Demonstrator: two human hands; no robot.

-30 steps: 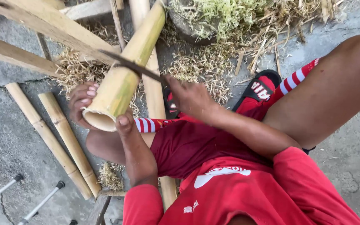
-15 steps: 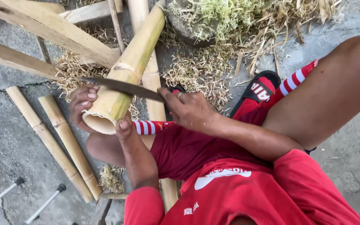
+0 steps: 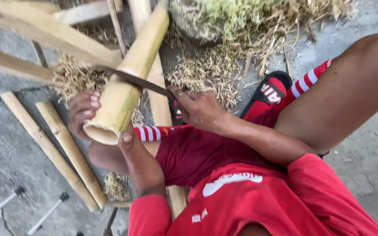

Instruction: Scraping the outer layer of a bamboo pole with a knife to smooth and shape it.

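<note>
A thick green-yellow bamboo pole (image 3: 130, 76) slants from the top middle down to its cut hollow end at left of centre. My left hand (image 3: 88, 116) wraps around that near end, thumb on the right side and fingers on the left. My right hand (image 3: 197, 109) grips the handle of a dark long-bladed knife (image 3: 132, 79). The blade lies across the pole, its edge against the bamboo skin, well above the cut end.
Two thinner bamboo lengths (image 3: 53, 146) lie on the concrete at left. Wooden slats (image 3: 44, 30) cross the upper left. Dry shavings (image 3: 206, 70) cover the ground past the pole. My bare leg (image 3: 342, 91) and a red-black sandal (image 3: 270, 91) are at right.
The knife blade sat higher on the pole a second ago, dropped toward the cut end, and has now moved back up the bamboo. My left hand keeps its hold.
</note>
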